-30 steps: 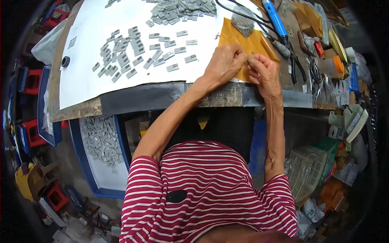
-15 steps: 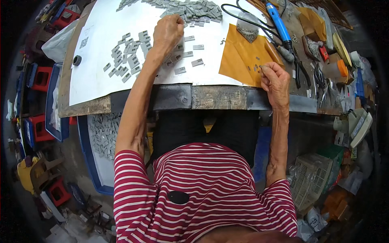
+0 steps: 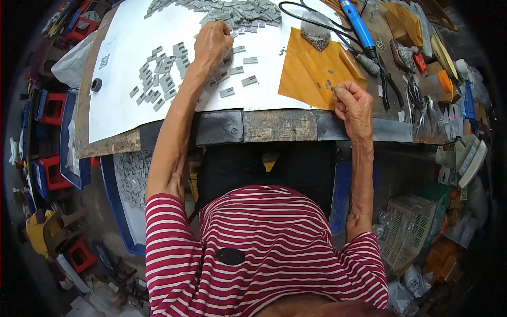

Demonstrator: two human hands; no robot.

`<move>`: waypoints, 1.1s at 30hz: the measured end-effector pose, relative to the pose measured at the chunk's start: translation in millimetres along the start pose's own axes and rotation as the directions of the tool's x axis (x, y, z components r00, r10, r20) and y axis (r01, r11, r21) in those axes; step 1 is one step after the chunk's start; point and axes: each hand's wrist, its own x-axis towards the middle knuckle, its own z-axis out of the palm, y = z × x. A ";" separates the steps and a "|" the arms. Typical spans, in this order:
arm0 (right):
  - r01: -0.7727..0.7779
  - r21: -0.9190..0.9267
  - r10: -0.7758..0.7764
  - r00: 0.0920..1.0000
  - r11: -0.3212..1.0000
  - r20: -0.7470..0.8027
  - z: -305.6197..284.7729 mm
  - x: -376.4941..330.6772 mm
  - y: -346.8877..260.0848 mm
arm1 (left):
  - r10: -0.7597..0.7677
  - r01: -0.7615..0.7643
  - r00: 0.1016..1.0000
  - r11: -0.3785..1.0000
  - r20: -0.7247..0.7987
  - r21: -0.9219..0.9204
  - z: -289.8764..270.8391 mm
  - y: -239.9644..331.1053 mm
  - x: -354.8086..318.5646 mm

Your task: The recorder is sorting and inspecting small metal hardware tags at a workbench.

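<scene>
Covering the bench at your twelve o'clock, the white sheet (image 3: 127,100) carries grey pieces (image 3: 161,79); your left hand (image 3: 211,42) rests curled on them. At two o'clock, your right hand (image 3: 353,103) pinches something tiny over the brown paper (image 3: 306,79).

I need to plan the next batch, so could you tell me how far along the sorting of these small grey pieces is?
Partly done: a cluster of grey pieces lies spread on the white sheet. In hand: the left hand reaches among pieces, while the right hand pinches something small at the orange paper. Left: the large heap remains.
</scene>
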 end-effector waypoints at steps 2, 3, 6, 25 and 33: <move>0.003 0.014 -0.003 1.000 1.000 0.011 -1.3 1.1 1.1 | 0.022 -0.022 1.000 1.000 0.005 -0.008 0.2 -2.9 0.6; 0.002 0.014 -0.003 1.000 1.000 0.010 -1.6 0.7 1.0 | 0.043 -0.043 0.999 0.999 0.007 -0.014 0.8 -3.9 0.7; 0.001 0.028 -0.001 1.000 1.000 0.018 -2.4 0.3 1.5 | 0.009 -0.005 0.995 0.999 0.097 -0.038 -3.4 0.9 2.4; 0.048 0.041 -0.048 0.999 0.998 0.009 6.0 -3.2 4.7 | -0.099 0.119 0.993 0.793 0.066 -0.598 -19.9 17.8 -7.5; 0.072 0.059 -0.071 0.997 0.996 -0.009 21.0 -6.0 1.0 | 0.018 0.319 0.941 0.279 0.337 -0.906 -20.7 105.3 -55.8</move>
